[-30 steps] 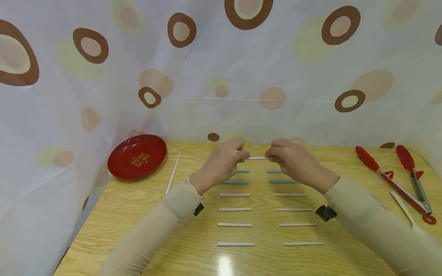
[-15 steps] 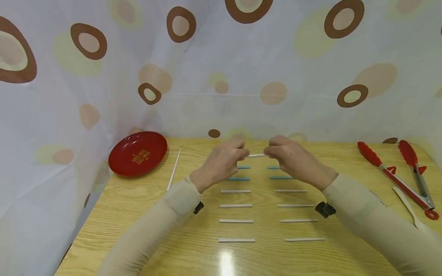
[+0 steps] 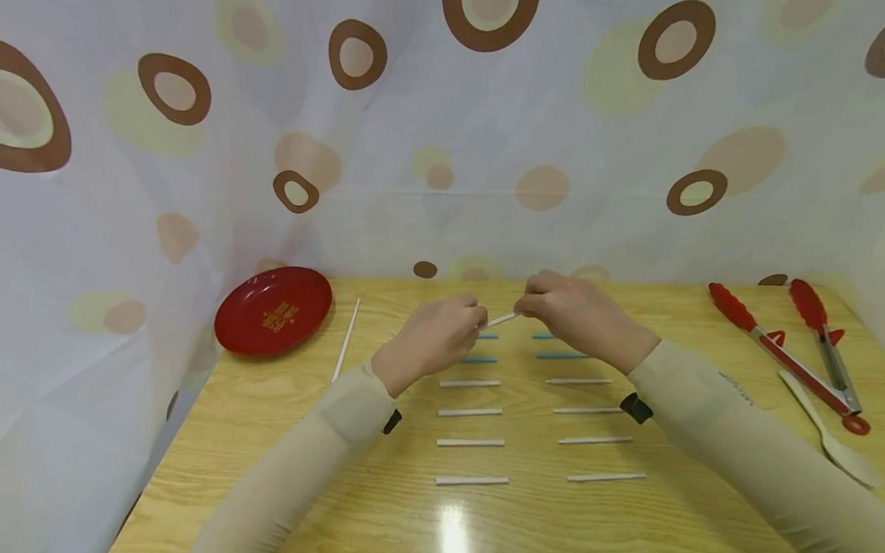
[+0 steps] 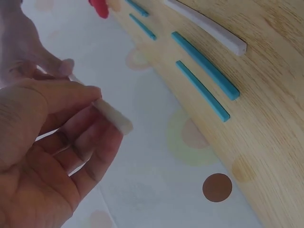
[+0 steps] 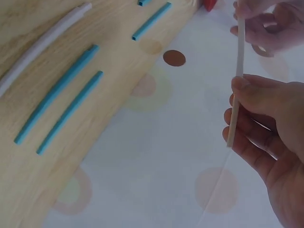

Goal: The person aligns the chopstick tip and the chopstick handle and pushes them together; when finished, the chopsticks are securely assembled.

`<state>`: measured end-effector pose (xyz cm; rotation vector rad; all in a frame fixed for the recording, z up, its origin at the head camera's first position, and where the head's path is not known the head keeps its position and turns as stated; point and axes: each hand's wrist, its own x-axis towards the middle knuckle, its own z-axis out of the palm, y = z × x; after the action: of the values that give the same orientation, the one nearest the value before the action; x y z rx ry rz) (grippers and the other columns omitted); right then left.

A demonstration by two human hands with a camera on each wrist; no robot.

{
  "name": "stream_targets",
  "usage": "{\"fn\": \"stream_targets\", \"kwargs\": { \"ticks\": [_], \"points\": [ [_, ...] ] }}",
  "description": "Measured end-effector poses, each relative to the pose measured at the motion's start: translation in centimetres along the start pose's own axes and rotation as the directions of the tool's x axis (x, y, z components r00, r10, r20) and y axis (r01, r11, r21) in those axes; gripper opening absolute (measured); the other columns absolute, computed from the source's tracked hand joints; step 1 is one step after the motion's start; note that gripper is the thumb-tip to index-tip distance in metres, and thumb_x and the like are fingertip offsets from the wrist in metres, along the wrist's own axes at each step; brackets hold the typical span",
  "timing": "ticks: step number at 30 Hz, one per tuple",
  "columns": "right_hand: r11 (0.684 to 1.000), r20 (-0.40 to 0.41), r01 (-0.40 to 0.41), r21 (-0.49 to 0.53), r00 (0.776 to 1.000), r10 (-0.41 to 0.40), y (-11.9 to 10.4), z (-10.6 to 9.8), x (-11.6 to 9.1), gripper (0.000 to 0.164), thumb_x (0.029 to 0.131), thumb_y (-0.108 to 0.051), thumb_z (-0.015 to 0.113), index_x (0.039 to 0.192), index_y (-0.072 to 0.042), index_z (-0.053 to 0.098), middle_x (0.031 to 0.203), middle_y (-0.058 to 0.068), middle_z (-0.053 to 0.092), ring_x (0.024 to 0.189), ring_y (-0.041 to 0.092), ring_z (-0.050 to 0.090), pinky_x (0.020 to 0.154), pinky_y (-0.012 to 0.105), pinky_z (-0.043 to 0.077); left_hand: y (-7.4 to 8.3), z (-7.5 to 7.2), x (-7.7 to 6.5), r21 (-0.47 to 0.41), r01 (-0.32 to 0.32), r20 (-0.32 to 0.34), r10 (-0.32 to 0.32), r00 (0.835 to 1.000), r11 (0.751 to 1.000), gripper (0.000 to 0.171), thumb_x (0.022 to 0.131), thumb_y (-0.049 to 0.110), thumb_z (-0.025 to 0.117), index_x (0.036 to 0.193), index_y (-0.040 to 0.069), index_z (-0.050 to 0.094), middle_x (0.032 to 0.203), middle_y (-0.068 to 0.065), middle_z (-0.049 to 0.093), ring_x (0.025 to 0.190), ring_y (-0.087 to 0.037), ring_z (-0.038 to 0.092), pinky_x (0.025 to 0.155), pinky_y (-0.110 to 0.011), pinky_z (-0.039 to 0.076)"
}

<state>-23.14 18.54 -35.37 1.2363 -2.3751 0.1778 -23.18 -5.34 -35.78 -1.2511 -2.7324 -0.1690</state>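
Both hands hold one slim white chopstick (image 3: pixel 501 319) over the far part of the table, its right end tilted up in the head view. My left hand (image 3: pixel 436 337) pinches its left part between thumb and fingers, the butt end (image 4: pixel 116 118) sticking out past the thumb in the left wrist view. My right hand (image 3: pixel 578 313) grips the other part; the right wrist view shows the chopstick (image 5: pixel 241 52) running straight from hand to hand. Below lie two columns of short chopstick pieces: blue ones (image 3: pixel 563 355) nearest the hands, white ones (image 3: pixel 470 413) closer to me.
A longer white chopstick (image 3: pixel 346 340) lies at the left beside a red plate (image 3: pixel 275 312). On the right are red-tipped tongs (image 3: pixel 800 366) and a pale spoon (image 3: pixel 834 448). A patterned cloth (image 3: pixel 435 143) hangs behind the table's back edge.
The held chopstick was level between the hands and is now slanted, its left end lower. My left hand has dropped slightly and the hands stay close together.
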Motion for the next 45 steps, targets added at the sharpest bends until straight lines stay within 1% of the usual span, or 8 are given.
{"fn": "stream_targets", "kwargs": {
  "ticks": [9, 13, 16, 22, 28, 35, 41, 45],
  "points": [
    [0.998, -0.088, -0.01, -0.066, 0.996, 0.004, 0.9, -0.5, 0.3, 0.044, 0.074, -0.006, 0.088, 0.114, -0.004, 0.068, 0.096, 0.01, 0.061, 0.081, 0.024, 0.063, 0.059, 0.034, 0.055, -1.8, -0.1, -1.3, -0.231, 0.073, 0.069, -0.058, 0.996, 0.97, 0.014, 0.097, 0.007, 0.062, 0.11, 0.006, 0.068, 0.095, -0.004, 0.065, 0.081, -0.013, 0.062, 0.069, -0.026, 0.051],
    [0.999, -0.06, -0.021, -0.044, 0.998, 0.019, 1.5, -0.3, 0.0, 0.046, 0.074, -0.007, 0.088, 0.115, -0.004, 0.067, 0.095, 0.01, 0.063, 0.076, 0.024, 0.063, 0.06, 0.036, 0.055, -2.9, 0.2, -2.2, -0.284, 0.099, 0.055, -0.087, 0.995, 0.954, 0.014, 0.095, 0.007, 0.065, 0.109, 0.004, 0.066, 0.087, -0.002, 0.063, 0.076, -0.013, 0.061, 0.069, -0.027, 0.051],
    [0.999, -0.031, -0.033, -0.043, 0.999, 0.032, 1.9, 0.3, -0.6, 0.043, 0.074, -0.008, 0.088, 0.112, -0.004, 0.068, 0.092, 0.009, 0.064, 0.072, 0.022, 0.063, 0.062, 0.038, 0.054, -3.4, 0.4, -2.9, -0.341, 0.176, 0.076, -0.159, 0.984, 0.923, 0.018, 0.094, 0.004, 0.066, 0.111, -0.001, 0.065, 0.081, -0.002, 0.062, 0.071, -0.013, 0.059, 0.068, -0.029, 0.051],
    [0.986, 0.099, -0.156, 0.052, 0.984, 0.151, 2.7, 1.6, -2.2, 0.038, 0.077, -0.007, 0.085, 0.11, -0.004, 0.067, 0.093, 0.01, 0.065, 0.079, 0.024, 0.064, 0.068, 0.039, 0.054, -4.2, 0.7, -4.5, -0.395, 0.343, 0.121, -0.322, 0.939, 0.852, 0.02, 0.09, 0.0, 0.067, 0.109, -0.007, 0.065, 0.077, -0.005, 0.063, 0.063, -0.014, 0.06, 0.064, -0.032, 0.053],
    [0.898, 0.335, -0.399, 0.185, 0.885, 0.324, 4.0, 3.3, -4.0, 0.032, 0.086, -0.007, 0.078, 0.114, 0.001, 0.065, 0.098, 0.014, 0.064, 0.088, 0.029, 0.062, 0.075, 0.043, 0.053, -4.9, 1.1, -5.9, -0.42, 0.472, 0.174, -0.442, 0.88, 0.775, 0.014, 0.088, -0.004, 0.067, 0.101, -0.009, 0.065, 0.07, -0.007, 0.06, 0.051, -0.014, 0.059, 0.051, -0.027, 0.051],
    [0.837, 0.443, -0.499, 0.224, 0.817, 0.368, 5.2, 4.3, -5.2, 0.03, 0.09, -0.012, 0.075, 0.116, 0.002, 0.065, 0.103, 0.013, 0.064, 0.094, 0.03, 0.061, 0.081, 0.047, 0.051, -6.5, 1.5, -6.9, -0.333, 0.555, 0.191, -0.522, 0.831, 0.762, 0.002, 0.082, -0.007, 0.067, 0.082, -0.007, 0.065, 0.075, -0.011, 0.062, 0.059, -0.018, 0.059, 0.053, -0.026, 0.051],
    [0.826, 0.491, -0.505, 0.25, 0.802, 0.341, 5.1, 4.4, -5.0, 0.033, 0.089, -0.012, 0.076, 0.116, 0.003, 0.065, 0.104, 0.014, 0.064, 0.094, 0.029, 0.061, 0.08, 0.045, 0.051, -7.8, 1.8, -7.6, -0.285, 0.591, 0.191, -0.56, 0.806, 0.754, 0.015, 0.08, -0.009, 0.066, 0.07, -0.002, 0.057, 0.066, -0.009, 0.057, 0.057, -0.019, 0.056, 0.05, -0.026, 0.048],
    [0.838, 0.488, -0.486, 0.247, 0.81, 0.325, 5.1, 4.6, -4.9, 0.03, 0.088, -0.009, 0.076, 0.114, 0.004, 0.066, 0.102, 0.012, 0.065, 0.091, 0.027, 0.062, 0.078, 0.042, 0.052, -8.3, 2.1, -7.9, -0.303, 0.619, 0.204, -0.585, 0.785, 0.724, 0.019, 0.079, -0.013, 0.062, 0.067, 0.0, 0.055, 0.064, -0.01, 0.056, 0.049, -0.016, 0.056, 0.045, -0.024, 0.048]
  ]
}}
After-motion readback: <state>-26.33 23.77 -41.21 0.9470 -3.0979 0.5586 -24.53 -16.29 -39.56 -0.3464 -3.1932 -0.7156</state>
